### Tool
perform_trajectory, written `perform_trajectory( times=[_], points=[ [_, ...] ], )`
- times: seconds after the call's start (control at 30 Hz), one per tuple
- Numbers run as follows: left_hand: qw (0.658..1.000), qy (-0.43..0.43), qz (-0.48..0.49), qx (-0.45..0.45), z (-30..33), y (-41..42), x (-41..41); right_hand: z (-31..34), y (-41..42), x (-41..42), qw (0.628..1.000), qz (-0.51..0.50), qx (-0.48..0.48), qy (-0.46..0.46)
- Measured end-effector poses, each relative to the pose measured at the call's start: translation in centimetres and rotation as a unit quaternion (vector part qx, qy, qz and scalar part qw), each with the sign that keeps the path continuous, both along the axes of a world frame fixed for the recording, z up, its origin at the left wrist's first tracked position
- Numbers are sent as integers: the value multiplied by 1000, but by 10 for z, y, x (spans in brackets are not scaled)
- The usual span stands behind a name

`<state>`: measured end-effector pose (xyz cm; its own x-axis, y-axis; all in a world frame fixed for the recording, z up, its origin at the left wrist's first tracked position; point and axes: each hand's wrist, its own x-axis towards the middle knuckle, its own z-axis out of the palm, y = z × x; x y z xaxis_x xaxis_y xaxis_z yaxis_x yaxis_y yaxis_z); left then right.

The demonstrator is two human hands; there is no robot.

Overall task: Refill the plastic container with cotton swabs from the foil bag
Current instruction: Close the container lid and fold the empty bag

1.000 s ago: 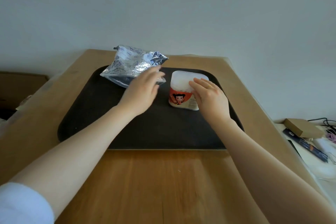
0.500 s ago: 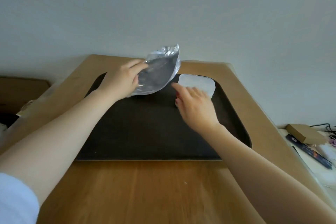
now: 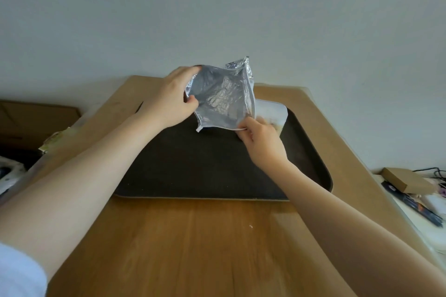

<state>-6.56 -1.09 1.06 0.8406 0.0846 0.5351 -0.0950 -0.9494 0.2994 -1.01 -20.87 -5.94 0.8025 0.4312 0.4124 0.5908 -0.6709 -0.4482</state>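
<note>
A crinkled silver foil bag (image 3: 223,99) hangs above the far part of the dark tray (image 3: 193,166). My left hand (image 3: 169,101) grips the bag's left edge. My right hand (image 3: 259,138) pinches its lower right corner. Behind the bag and my right hand stands the white plastic container (image 3: 275,112), mostly hidden; only its pale top and right side show. No cotton swabs are visible.
The tray lies on a wooden table (image 3: 193,248) against a pale wall. A small cardboard box (image 3: 405,179) and dark packets with cables lie on a white surface at the right. A brown box (image 3: 36,118) sits low at the left.
My left hand picked the foil bag up from the tray and turned it upright. My right hand left the container and took the bag's lower corner.
</note>
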Motion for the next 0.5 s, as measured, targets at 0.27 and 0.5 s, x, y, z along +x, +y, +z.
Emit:
perform_trajectory(
  times=[0.27,0.5],
  points=[
    [973,14,-222,52,-15,-42,-28,31,10,-32,971,100,197,-87],
    [950,-14,-273,-153,-22,-78,-49,29,-26,-46,959,113,245,-88]
  ],
)
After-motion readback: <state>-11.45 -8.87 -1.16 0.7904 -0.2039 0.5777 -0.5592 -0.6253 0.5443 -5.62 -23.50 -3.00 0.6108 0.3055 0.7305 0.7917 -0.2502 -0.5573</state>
